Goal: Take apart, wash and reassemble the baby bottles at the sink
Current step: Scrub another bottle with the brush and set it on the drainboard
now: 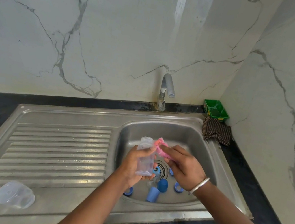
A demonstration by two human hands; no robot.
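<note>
Scrubbing stage: left hand [133,167] wrapped round clear bottle [145,157], right hand [182,166] pinching pink sponge [160,148] beside neck. Should probably work threads, keep bottle over sink [205,139].

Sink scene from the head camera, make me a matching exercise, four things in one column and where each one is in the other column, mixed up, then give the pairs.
Things:
1. clear bottle
2. pink sponge
3. green tub
4. dark blue cap

Places:
A. on the counter in the far right corner
B. held in the left hand
C. lying in the sink basin near the drain
D. held in the right hand

Pairs: 1-B, 2-D, 3-A, 4-C
</note>
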